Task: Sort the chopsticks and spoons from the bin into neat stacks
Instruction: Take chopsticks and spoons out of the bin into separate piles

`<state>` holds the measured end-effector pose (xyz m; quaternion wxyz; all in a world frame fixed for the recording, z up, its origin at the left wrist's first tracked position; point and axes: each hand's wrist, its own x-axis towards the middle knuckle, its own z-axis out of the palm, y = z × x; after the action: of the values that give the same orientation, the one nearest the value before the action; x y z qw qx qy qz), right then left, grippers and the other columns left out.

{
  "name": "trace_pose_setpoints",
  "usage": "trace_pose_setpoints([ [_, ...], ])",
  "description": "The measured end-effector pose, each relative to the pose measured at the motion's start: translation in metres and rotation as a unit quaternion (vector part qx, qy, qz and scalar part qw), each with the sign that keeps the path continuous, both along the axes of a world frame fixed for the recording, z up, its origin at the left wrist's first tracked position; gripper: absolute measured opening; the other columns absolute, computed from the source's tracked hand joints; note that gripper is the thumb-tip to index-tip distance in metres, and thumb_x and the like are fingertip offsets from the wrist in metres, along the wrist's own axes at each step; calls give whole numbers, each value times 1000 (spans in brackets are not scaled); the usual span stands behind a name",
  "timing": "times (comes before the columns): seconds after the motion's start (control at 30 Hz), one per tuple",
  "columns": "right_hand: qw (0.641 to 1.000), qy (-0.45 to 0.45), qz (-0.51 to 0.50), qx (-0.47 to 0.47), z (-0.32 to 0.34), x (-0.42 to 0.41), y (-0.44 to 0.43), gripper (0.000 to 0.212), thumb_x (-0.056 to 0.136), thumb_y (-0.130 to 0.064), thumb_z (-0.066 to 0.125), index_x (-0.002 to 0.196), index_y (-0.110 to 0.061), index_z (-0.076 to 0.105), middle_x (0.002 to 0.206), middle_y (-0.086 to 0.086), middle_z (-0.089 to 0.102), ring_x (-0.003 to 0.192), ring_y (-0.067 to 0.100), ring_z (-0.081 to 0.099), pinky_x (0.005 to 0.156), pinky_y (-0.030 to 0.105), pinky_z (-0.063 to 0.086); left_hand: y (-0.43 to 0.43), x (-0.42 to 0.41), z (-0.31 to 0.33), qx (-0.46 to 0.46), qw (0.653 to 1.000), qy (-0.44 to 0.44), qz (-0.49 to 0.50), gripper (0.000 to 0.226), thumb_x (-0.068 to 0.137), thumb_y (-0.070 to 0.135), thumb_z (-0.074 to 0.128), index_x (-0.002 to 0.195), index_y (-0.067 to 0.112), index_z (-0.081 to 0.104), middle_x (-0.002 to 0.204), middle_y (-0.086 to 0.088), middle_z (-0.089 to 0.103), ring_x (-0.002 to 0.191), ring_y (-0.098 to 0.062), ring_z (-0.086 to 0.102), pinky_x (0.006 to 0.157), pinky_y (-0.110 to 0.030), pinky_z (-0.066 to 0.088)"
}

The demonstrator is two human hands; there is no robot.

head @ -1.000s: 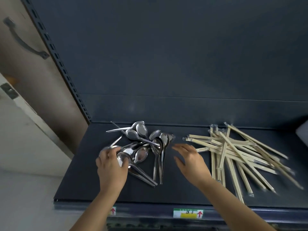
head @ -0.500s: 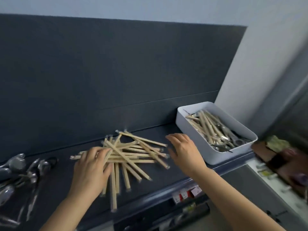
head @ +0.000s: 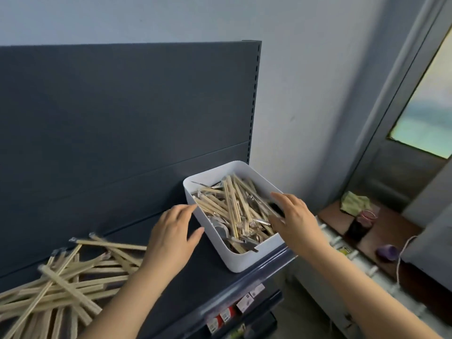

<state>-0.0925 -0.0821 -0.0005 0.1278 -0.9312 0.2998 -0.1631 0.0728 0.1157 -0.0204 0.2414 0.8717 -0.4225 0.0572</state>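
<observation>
Dark shelf, white bin point(head: 234, 261) at its right end, flanked by both hands.
Chopsticks in the bin point(head: 231, 204) lie lengthwise, front to back; the right hand point(head: 294, 220) is nearer (over the rim), the left hand point(head: 172, 237) just outside the left wall; both are spread, nothing gripped.

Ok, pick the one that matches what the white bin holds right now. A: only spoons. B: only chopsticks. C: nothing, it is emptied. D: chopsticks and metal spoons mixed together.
D: the white bin is full of pale chopsticks with metal spoons showing between and under them.
</observation>
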Motion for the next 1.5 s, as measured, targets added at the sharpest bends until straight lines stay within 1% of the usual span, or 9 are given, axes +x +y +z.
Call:
trace_pose_setpoints([
  [0.37,989,105,35,96,-27,114,-60,64,91,-45,53,145,-19,28,142,2,41,129,21,39,104,31,33,-113,80,-37,8,997,69,-39,50,92,36,54,139,23,42,137,7,44,128,-12,37,105,-24,32],
  [0.5,984,123,40,126,-42,149,-72,59,91,-40,55,141,-16,33,140,5,43,129,23,40,102,32,34,-139,97,-45,19,994,90,-55,47,93,36,52,137,22,44,132,8,47,123,-13,40,103,-25,34],
  [0.67,983,144,29,113,-53,174,-97,54,92,-35,53,139,-17,34,136,7,44,128,27,36,102,35,34,-164,101,-53,65,988,118,-71,47,94,45,48,135,22,45,131,7,49,122,-11,43,101,-26,38],
  [0.83,980,153,27,122,-60,190,-121,40,89,-29,53,126,-15,46,126,10,53,119,30,45,92,34,37,-181,93,-58,168,974,136,-65,70,86,65,43,139,19,39,140,0,47,126,-17,45,101,-33,40],
  [0.97,980,160,46,109,-66,196,-131,46,88,-35,55,127,-13,46,124,10,54,117,30,44,93,35,37,-189,85,-56,189,956,222,-20,77,84,60,54,144,18,32,140,-4,46,124,-21,49,99,-33,44],
  [1.1,980,155,82,94,-66,205,-142,46,87,-36,58,124,-10,50,120,9,60,112,30,53,89,33,40,-194,81,-52,145,946,289,37,51,84,44,64,128,23,48,117,2,59,104,-16,58,88,-31,49],
  [1.23,973,151,111,133,-73,216,-148,31,90,-33,48,111,-12,58,106,8,68,95,30,63,72,32,47,-193,72,-51,139,937,307,93,38,88,34,60,123,20,53,105,3,60,91,-13,58,78,-27,48],
  [1.4,960,175,146,163,-76,216,-158,23,86,-20,50,100,-6,63,97,9,68,88,30,64,63,27,43,-192,60,-44,130,927,310,166,30,94,27,54,123,19,55,111,2,58,92,-15,58,79,-27,48],
  [1.5,952,182,165,180,-75,214,-161,18,84,-18,56,94,-6,64,90,8,67,73,25,59,59,26,42,-190,51,-38,112,923,308,203,27,96,25,49,122,19,52,112,3,52,94,-14,55,84,-30,47],
])
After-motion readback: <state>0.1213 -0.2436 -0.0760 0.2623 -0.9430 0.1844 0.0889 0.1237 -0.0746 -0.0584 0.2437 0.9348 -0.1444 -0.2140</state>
